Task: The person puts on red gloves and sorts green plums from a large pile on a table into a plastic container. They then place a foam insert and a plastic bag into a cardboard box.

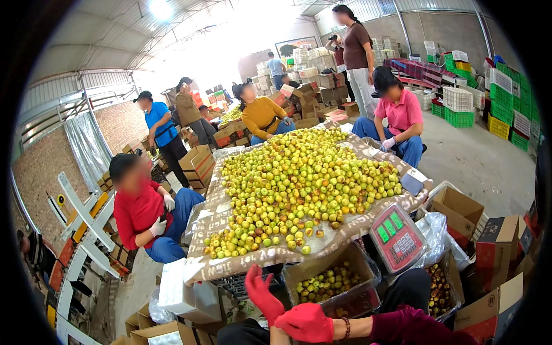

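Observation:
Both of my hands wear red gloves and are together at the bottom centre, before the near edge of a cloth-covered table (267, 254). My left hand (264, 295) is raised with its fingers spread and holds nothing. My right hand (305, 322) is closed at the left wrist, gripping the cuff of the left glove (278, 317). A large heap of green and brown jujube-like fruits (302, 181) covers much of the cloth. Just beyond my right hand, a lined cardboard box (290, 276) holds more of the fruits.
A red digital scale (399, 239) stands at the table's near right corner, and a phone (411, 184) lies above it. Cardboard boxes (496, 254) crowd the right; a white foam box (189, 297) is at left. Several people sit or stand around the table.

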`<state>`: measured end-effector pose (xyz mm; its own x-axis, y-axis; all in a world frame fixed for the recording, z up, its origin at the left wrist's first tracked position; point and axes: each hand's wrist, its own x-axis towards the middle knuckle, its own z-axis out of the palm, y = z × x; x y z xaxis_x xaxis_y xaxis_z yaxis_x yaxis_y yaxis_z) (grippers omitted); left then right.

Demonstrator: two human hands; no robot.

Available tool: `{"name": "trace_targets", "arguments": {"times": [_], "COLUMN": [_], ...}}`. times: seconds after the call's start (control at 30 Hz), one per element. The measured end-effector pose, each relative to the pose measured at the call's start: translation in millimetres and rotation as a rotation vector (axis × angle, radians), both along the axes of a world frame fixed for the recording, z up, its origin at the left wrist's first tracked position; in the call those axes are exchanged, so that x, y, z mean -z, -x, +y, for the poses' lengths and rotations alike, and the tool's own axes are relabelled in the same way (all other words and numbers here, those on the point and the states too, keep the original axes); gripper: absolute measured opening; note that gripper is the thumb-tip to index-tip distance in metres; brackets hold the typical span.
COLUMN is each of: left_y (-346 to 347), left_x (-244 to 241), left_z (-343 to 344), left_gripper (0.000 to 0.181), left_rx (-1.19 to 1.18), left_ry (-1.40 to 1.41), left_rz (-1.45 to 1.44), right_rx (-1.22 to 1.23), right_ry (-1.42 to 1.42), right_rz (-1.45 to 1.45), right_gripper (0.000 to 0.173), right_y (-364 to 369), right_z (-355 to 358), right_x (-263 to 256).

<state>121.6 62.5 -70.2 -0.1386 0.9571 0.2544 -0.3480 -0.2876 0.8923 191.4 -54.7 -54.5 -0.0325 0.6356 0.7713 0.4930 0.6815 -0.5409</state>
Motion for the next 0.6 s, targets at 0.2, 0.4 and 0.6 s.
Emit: {"name": "trace_targets", "arguments": {"times": [0.2,0.4,0.6], "left_y": [6.4,7.1,6.7], "left_x": [23.7,22.1,12.4], "left_z": [0.8,2.4,-13.6], "left_gripper": [0.042,0.042,0.042], "left_rx": [0.044,0.061,0.156], "left_ry": [0.157,0.252,0.332], "left_rz": [-0.065,0.046,0.11], "right_rx": [0.165,0.036,-0.48], "right_ry": [-0.118,0.014,0.38], "right_rz": [-0.255,-0.022,0.142], "right_gripper": [0.019,0.023,0.017], "right_y": [1.7,21.5,18.7], "right_z": [-5.2,-2.2,-16.6], "right_x": [-22.1,12.0,14.1]}}
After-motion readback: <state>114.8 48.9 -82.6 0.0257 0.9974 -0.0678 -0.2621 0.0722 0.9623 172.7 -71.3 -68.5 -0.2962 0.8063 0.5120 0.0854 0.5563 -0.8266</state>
